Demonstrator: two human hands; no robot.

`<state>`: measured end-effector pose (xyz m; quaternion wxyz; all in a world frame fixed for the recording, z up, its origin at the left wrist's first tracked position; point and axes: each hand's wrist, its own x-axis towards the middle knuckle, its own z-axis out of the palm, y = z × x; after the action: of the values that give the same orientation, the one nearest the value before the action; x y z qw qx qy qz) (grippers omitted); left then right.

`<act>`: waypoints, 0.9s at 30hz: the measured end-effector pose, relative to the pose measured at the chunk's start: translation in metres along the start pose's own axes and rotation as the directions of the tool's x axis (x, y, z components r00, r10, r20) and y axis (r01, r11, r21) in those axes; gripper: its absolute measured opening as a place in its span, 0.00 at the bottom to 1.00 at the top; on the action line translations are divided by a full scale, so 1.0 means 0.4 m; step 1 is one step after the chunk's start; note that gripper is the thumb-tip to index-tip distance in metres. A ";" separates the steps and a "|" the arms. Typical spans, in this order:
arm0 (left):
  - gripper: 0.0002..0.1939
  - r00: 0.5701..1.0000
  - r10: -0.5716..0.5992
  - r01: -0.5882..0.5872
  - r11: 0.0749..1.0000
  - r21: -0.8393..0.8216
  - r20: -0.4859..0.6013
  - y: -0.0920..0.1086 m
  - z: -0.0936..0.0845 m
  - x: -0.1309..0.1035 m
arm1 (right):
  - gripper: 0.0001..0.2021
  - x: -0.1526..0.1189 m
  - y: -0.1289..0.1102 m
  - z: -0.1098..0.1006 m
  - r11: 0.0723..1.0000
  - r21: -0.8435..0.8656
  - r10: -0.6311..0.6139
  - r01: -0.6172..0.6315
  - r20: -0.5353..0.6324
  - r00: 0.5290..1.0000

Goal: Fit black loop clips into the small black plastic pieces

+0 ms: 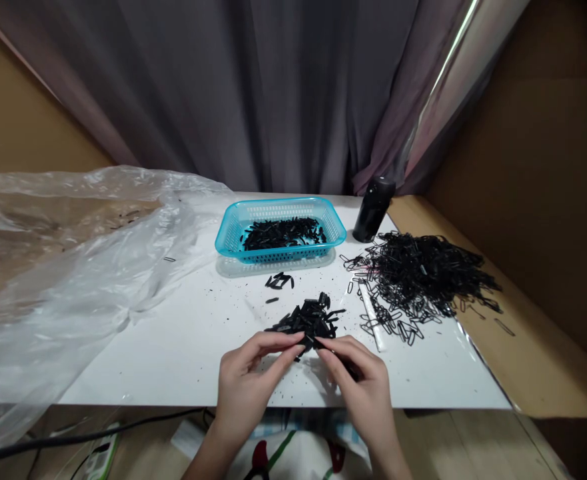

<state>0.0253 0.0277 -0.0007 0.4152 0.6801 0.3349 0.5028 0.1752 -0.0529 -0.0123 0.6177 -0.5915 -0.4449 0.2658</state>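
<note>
My left hand (252, 375) and my right hand (364, 378) meet over the near side of a pile of small black strips (313, 315). Thumb and forefinger of the left are pinched on a small black strip at the pile's edge. The right fingertips are also pinched, on something dark too small to make out. More black material (349, 368) shows beneath the curled right fingers. Beyond the pile lie several loose black strips (280, 281). Farther back, a blue perforated basket (230, 245) holds many similar strips.
A heap of thin black loops (423, 273) spreads at the right, with a pale flat strip (372, 315) beside it. Behind stands a dark cylinder (374, 209). Clear plastic sheeting (173, 233) covers the left of the white table (173, 360). Cardboard (538, 353) borders the right.
</note>
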 end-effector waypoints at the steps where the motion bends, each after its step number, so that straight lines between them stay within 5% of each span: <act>1: 0.07 1.000 0.010 -0.010 1.000 0.002 0.000 0.004 0.000 0.000 | 0.07 0.000 0.001 0.001 1.000 0.007 0.012 -0.012 0.000 1.000; 10: 0.09 0.985 0.167 -0.170 0.972 0.161 0.032 0.005 -0.024 0.004 | 0.07 -0.002 0.006 -0.007 0.997 0.017 0.074 -0.073 -0.053 0.996; 12: 0.08 0.972 0.194 -0.223 0.941 0.254 0.136 -0.004 -0.046 0.031 | 0.07 -0.003 0.011 -0.016 0.997 0.016 0.080 -0.079 -0.085 0.993; 14: 0.06 0.917 0.184 -0.309 0.888 0.340 0.353 -0.017 -0.071 0.071 | 0.07 -0.005 0.017 -0.027 0.997 0.014 0.083 -0.082 -0.111 0.990; 20: 0.14 0.899 -0.044 -0.295 0.676 0.675 0.436 -0.037 -0.101 0.182 | 0.08 -0.016 0.031 -0.051 0.997 -0.022 0.068 -0.072 -0.150 0.986; 27: 0.14 0.839 -0.206 -0.325 0.552 0.768 0.503 -0.027 -0.083 0.180 | 0.09 -0.026 0.034 -0.069 0.995 -0.020 0.089 -0.093 -0.146 0.985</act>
<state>0.0125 0.1028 0.0236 0.1018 0.9172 0.3758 0.0850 0.1969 -0.0733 -0.0252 0.6276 -0.6371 -0.3751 0.2439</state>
